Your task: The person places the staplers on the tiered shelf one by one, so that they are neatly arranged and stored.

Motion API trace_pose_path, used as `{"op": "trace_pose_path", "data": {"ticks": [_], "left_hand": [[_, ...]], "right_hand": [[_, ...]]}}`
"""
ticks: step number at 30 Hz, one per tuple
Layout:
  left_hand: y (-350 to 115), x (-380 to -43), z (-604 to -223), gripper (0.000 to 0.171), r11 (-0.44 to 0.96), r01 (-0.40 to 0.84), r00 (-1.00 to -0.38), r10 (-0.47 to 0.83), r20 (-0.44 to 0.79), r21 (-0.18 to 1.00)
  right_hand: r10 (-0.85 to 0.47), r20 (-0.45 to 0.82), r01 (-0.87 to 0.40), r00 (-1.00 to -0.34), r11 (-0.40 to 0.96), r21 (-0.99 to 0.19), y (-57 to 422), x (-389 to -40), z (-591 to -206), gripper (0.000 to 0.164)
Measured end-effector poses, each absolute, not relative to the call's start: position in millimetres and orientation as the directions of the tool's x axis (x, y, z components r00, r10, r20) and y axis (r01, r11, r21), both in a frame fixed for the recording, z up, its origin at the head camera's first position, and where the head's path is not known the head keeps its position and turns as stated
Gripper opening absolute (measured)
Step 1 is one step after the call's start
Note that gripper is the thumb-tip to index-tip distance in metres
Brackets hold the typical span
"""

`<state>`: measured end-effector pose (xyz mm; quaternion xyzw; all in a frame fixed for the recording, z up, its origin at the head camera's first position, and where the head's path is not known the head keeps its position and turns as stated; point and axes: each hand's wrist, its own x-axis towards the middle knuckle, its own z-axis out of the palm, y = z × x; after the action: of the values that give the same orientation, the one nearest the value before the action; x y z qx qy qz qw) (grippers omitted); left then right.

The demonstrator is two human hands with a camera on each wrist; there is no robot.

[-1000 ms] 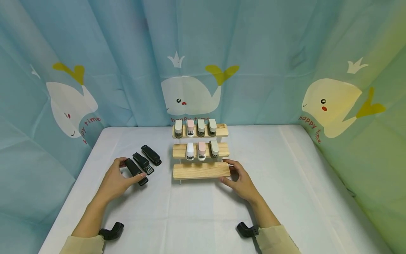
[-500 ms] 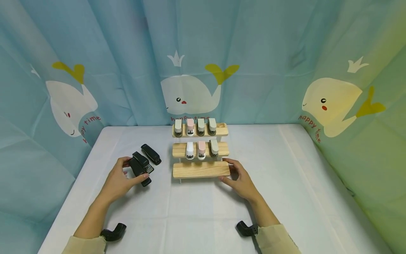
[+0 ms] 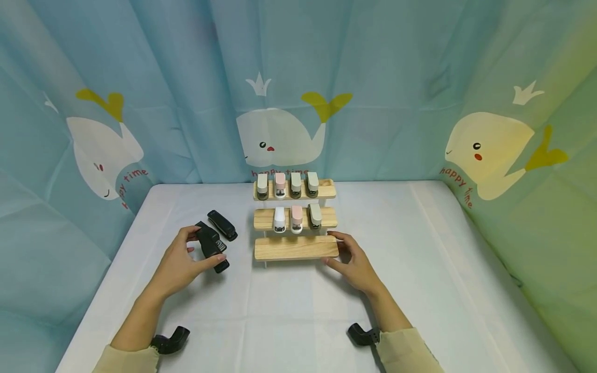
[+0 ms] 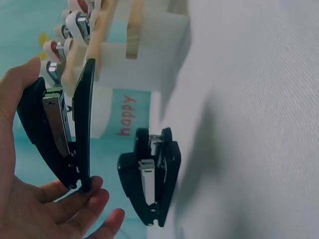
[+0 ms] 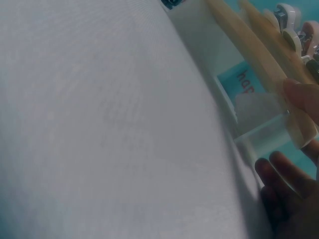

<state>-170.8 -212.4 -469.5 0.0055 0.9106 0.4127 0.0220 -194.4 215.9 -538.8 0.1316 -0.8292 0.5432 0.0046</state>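
My left hand [image 3: 179, 267] holds a black stapler [image 4: 34, 117] between thumb and fingertips, raised off the table in the left wrist view. From the head it overlaps a second black stapler [image 3: 221, 244] on the cloth, and a third black stapler [image 3: 223, 225] lies just beyond that. To the right, my right hand [image 3: 356, 267] grips the right end of the lowest shelf [image 3: 289, 248] of a three-tier wooden rack, thumb on its front edge in the right wrist view. Small staplers in white, pink and grey-green stand on the upper shelf [image 3: 330, 188] and the middle shelf [image 3: 263, 219].
A white cloth [image 3: 280, 316] covers the table. Blue curtains [image 3: 392, 77] printed with whales hang behind and at the left, turning green at the right. Each wrist wears a black camera mount, such as the left one [image 3: 171, 340].
My left hand has shifted slightly right with the black stapler, which now overlaps more of the second one. The right hand keeps its grip on the shelf end.
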Motion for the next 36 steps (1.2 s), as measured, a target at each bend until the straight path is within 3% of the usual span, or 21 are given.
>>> {"op": "trace_pose_path", "data": {"ticks": [28,36], "left_hand": [[-167.3,-161.7,-451.7,0.114,0.636,0.070,-0.991,0.130,-0.017,0.769],[-150.0,-164.4,-453.2,0.110,0.620,0.146,-0.980,0.195,0.029,0.771]], "right_hand": [[-0.211,0.167,-0.239,-0.963,0.387,-0.890,218.0,-196.3,-540.5,0.066],[-0.206,0.165,-0.235,-0.964,0.386,-0.892,218.1,-196.8,-542.0,0.067]]}}
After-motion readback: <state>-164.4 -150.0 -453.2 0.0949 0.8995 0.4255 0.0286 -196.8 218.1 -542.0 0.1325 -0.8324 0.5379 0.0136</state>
